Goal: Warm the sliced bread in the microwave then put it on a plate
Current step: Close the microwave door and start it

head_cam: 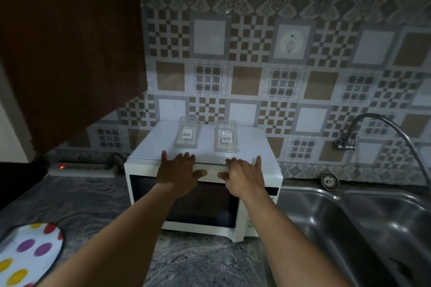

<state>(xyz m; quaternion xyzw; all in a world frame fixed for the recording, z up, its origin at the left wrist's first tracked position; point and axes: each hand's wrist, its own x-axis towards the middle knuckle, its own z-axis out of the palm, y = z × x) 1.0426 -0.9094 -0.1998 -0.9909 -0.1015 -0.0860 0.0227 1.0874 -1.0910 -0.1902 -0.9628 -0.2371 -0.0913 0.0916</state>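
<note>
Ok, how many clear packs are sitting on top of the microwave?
2: left pack and right pack side by side on the microwave top, just beyond both hands. None visibly hidden.

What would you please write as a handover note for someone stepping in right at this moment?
Left hand: open, flat on the microwave's top front edge, holding nothing.
Right hand: the same, beside it.
Microwave door: closed; inside too dark to see.
Two clear packs lie on top of the microwave, just behind the fingers; contents unclear.
Spotted plate sits on the counter, lower left, no bread on it.
Bread: not visible.
Done: nothing confirmed.
Left: find the bread, warm it, plate it.
</note>
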